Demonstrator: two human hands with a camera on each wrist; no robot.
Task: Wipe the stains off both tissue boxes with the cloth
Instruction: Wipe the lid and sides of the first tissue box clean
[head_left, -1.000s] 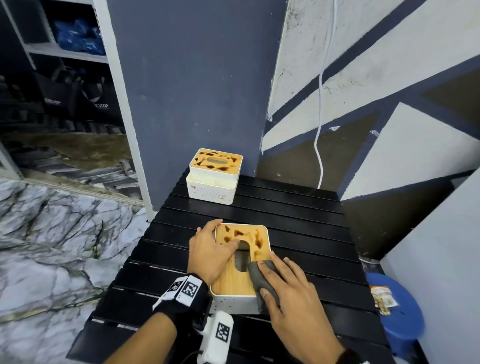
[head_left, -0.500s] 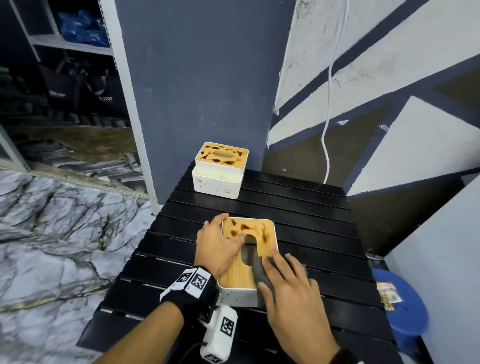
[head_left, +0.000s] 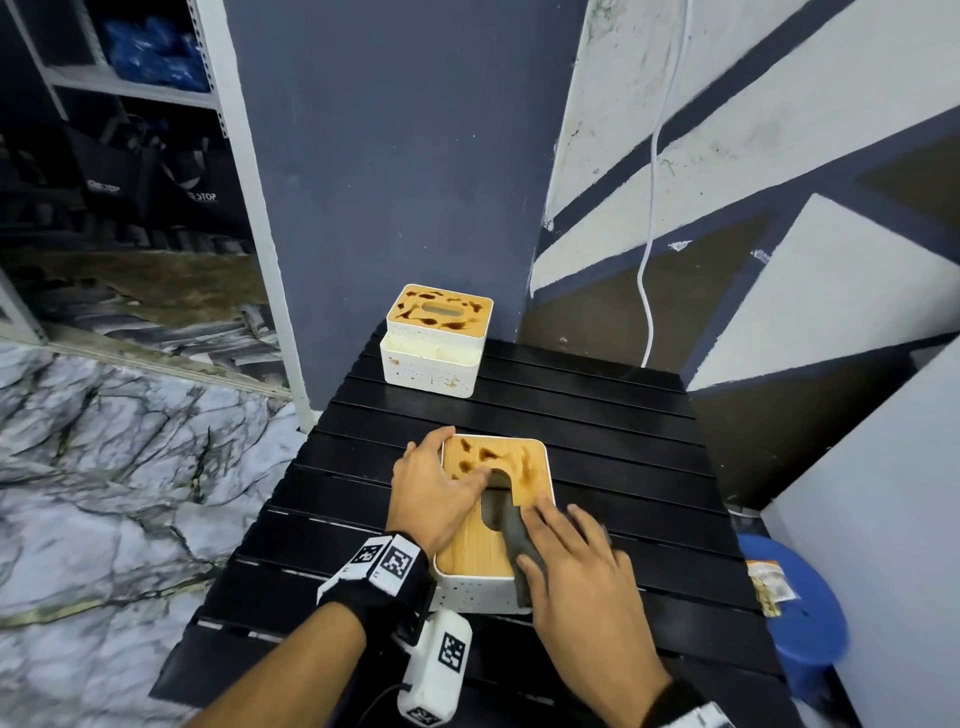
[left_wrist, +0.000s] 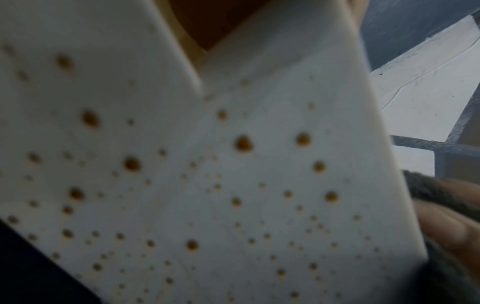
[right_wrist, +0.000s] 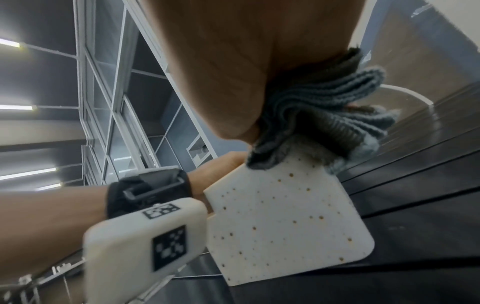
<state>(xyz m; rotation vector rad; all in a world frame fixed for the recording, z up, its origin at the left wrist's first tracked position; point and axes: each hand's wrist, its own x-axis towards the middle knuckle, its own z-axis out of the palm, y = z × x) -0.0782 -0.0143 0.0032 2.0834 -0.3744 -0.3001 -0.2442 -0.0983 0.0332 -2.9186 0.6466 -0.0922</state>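
The near tissue box (head_left: 470, 551) is white and speckled, with a wooden lid that carries brown stains on its far half. My left hand (head_left: 434, 488) grips its left side, thumb on the lid and fingers over the far-left corner. My right hand (head_left: 576, 571) presses a grey cloth (head_left: 511, 535) flat on the lid's near right part, and the cloth drapes over the front edge. The right wrist view shows the cloth (right_wrist: 324, 107) bunched under the palm above the spotted box wall (right_wrist: 280, 226). A second stained box (head_left: 439, 340) stands at the table's far left.
Both boxes sit on a black slatted table (head_left: 597, 415) set against a dark blue wall. A blue stool (head_left: 795, 613) with a packet (head_left: 769, 584) on it stands low at the right. A white cable (head_left: 649, 208) hangs down the wall. Metal shelving (head_left: 130, 88) stands at the far left.
The right hand and cloth have shifted only slightly on the lid. The left hand keeps its hold. The head view has tilted a little.
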